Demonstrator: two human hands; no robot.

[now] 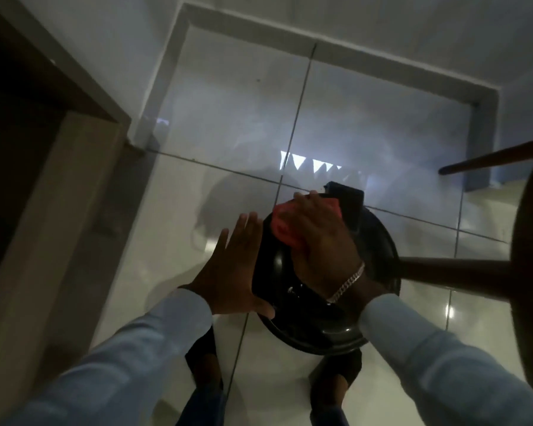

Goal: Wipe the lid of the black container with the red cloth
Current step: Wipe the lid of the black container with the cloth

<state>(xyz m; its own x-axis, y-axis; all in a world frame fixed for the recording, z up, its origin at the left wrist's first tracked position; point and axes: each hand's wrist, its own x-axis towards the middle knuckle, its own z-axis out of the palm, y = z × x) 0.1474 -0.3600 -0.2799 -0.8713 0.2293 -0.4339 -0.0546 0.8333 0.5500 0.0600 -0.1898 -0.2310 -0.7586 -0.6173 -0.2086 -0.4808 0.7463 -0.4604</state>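
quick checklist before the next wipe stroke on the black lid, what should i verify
1. Red cloth is flat on the lid under the right hand: ok.
2. Left hand steadies the container: ok, its open palm rests against the lid's left edge, with no grip.
3. Hinge block at the far edge is clear of the cloth: not ok, the cloth lies right beside it.
4. Dark wooden leg on the right leaves room for the stroke: not ok, it meets the lid's right rim.
5. Feet are clear of the container: ok.
6. Lid is already clean: cannot tell, the picture is dim.
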